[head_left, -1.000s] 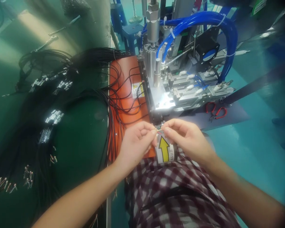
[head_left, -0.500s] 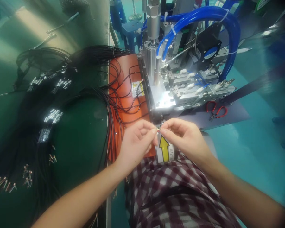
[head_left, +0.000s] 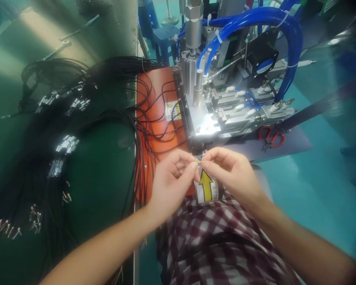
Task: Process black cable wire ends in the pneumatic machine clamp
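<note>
Thumb and forefinger of my left hand (head_left: 175, 180) are pinched together at the front edge of the machine. My right hand (head_left: 233, 170) faces it, also in a pinch, with the fingertips nearly touching. Between them runs a thin yellow-green wire (head_left: 199, 161), its ends hidden by the fingers. Just below the fingertips is a white label with a yellow arrow (head_left: 207, 186). Black cables (head_left: 141, 158) lie over the orange plate (head_left: 158, 130) to the left of my hands.
A metal machine (head_left: 207, 122) with blue hoses (head_left: 293, 35) stands ahead. Red-handled cutters (head_left: 275, 139) lie to its right. Bundles of black cables with metallic connectors (head_left: 67, 143) cover the green table (head_left: 103, 158) at left. A blue stool (head_left: 166, 35) is behind.
The view has shifted very slightly. Both hands keep their pinch, and a little more of the yellow-green wire shows between the fingertips.
</note>
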`<state>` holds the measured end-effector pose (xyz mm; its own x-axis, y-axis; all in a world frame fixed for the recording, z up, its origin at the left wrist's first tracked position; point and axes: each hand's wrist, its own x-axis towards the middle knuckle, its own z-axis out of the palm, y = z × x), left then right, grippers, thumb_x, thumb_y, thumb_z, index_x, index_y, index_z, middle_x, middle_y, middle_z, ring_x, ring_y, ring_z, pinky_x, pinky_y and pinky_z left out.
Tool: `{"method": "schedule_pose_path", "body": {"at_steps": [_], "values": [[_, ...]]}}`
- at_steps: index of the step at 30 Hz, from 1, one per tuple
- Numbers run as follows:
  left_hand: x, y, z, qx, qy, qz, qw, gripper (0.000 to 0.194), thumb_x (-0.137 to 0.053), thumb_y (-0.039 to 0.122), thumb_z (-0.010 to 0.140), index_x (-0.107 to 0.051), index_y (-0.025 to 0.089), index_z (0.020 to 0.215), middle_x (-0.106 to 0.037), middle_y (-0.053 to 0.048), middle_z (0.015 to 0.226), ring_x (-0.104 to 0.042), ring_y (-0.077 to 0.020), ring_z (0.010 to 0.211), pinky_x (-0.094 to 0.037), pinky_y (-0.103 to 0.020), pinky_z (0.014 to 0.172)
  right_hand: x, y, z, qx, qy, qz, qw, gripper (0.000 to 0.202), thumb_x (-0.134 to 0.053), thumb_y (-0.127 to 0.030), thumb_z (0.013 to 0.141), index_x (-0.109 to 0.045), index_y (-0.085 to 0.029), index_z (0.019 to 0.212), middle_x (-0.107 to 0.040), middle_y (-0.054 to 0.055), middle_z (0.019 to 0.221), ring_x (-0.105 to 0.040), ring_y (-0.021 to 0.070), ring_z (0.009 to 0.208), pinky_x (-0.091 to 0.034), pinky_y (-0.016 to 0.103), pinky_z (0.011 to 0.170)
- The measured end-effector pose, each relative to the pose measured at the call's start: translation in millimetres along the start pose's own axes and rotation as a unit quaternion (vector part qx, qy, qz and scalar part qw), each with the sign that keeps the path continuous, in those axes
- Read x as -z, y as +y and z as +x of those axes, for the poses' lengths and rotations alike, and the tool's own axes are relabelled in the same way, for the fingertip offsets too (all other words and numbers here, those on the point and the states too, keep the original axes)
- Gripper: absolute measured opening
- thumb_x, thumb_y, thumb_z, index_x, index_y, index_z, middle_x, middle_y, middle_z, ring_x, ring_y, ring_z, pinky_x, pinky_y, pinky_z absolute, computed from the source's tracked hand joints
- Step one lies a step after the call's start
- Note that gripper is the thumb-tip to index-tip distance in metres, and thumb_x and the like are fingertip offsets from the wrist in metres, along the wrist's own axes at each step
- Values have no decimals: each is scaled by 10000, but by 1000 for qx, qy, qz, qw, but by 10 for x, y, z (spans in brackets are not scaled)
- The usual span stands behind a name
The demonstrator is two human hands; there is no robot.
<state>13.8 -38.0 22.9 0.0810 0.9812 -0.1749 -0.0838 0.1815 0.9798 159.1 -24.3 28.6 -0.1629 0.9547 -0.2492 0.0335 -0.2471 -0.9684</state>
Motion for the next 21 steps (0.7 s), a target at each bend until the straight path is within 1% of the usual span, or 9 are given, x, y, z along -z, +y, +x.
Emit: {"method": "schedule_pose_path", "body": {"at_steps": [4,7,10,13,15,17,21], "values": [[-4,-4,-18,-13,0,6,1000,80,-592,182,861,-557,148,797,-600,42,595,-442,-18,407,-410,-148,466,21,-11,-2,-10,-13,1,1000,136,-682,-266,756,-608,-157,722,-616,1,656,-555,120,609,-435,223,567],[0,-25,-33,-31,2,20,999,91,-600,181,859,-558,152,783,-601,33,614,-530,-48,503,-457,-160,536,21,-22,9,-13,-15,-5,1000,153,-696,-279,746,-616,-154,711,-620,0,654,-550,115,606,-442,217,570],[4,-44,-46,-60,2,46,997,81,-603,199,864,-568,157,805,-610,21,641,-574,-76,579,-467,-169,562,18,-40,13,-14,-19,-8,1000,142,-674,-267,764,-619,-155,696,-623,-2,647,-546,109,593,-443,210,561],[3,-43,-54,-63,8,61,996,84,-606,221,869,-576,161,819,-616,15,658,-581,-83,598,-469,-172,570,21,-50,4,-19,-24,6,1000,107,-668,-234,758,-624,-159,696,-639,2,660,-564,113,605,-457,213,573],[-1,-33,-58,-53,12,59,997,92,-611,234,866,-579,163,817,-625,9,665,-588,-88,600,-469,-175,568,24,-47,-3,-26,-26,19,999,90,-691,-221,732,-630,-162,704,-648,5,672,-577,122,619,-467,221,586],[-7,-24,-60,-41,19,53,998,103,-622,249,856,-584,164,810,-633,4,663,-580,-88,570,-452,-172,530,25,-38,-6,-31,-23,26,999,95,-710,-221,716,-633,-165,709,-648,4,675,-580,127,622,-470,228,589],[-12,-18,-55,-22,25,40,999,119,-633,263,845,-588,164,798,-636,7,652,-513,-61,470,-394,-163,450,19,-21,-6,-29,-15,33,999,116,-714,-239,725,-628,-165,700,-635,-4,657,-566,118,605,-458,225,576]]}}
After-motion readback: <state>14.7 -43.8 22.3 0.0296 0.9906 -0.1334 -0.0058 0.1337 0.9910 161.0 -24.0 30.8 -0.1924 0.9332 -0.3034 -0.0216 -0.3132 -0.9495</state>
